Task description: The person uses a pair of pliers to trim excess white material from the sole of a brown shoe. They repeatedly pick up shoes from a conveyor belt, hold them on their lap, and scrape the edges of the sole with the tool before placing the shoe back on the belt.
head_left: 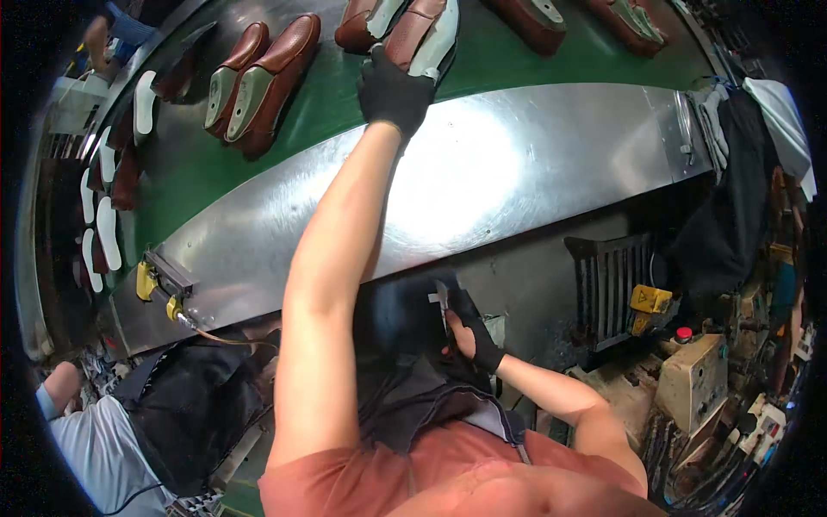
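My left hand (394,93), in a black glove, is stretched out over the metal edge of the bench. Its fingers close around the near end of a brown leather shoe (412,41) with a pale grey-green last inside. A similar shoe (356,28) lies beside it on the left. Lower down, close to my body, my right hand (475,343) wears a black glove with bare fingertips. It is closed around a slim hand tool (443,295) with a metallic tip pointing up; its exact kind is not clear.
A green conveyor belt (194,185) carries more brown shoes (274,82) and white insoles (107,233). A shiny metal ledge (568,155) borders it. A yellow-and-black device (159,284) sits at the ledge's left end. A beige control box (692,379) with a red button stands right. Another person (108,439) is lower left.
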`<state>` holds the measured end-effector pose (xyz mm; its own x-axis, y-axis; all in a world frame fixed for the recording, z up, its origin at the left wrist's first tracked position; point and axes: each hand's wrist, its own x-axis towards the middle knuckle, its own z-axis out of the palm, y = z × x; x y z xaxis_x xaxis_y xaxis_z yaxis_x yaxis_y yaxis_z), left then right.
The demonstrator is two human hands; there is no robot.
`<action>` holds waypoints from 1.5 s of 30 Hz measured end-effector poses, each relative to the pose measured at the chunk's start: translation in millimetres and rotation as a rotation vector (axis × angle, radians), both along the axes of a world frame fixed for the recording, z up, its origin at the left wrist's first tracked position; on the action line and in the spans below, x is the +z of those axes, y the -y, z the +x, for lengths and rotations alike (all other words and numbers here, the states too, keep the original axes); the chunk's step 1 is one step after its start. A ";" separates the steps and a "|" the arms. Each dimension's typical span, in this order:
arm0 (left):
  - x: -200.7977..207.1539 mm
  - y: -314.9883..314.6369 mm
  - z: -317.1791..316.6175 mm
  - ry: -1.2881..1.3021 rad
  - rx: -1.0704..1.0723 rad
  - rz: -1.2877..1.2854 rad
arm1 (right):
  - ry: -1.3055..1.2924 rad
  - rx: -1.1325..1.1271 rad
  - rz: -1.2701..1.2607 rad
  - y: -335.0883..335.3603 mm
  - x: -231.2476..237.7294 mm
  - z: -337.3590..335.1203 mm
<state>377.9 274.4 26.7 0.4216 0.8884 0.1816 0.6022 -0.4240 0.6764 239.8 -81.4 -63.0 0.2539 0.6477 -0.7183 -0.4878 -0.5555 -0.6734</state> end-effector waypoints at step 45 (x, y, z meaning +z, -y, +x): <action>49.8 183.8 -319.3 0.163 -0.424 -0.191 | 0.075 0.372 0.379 21.1 117.8 -52.8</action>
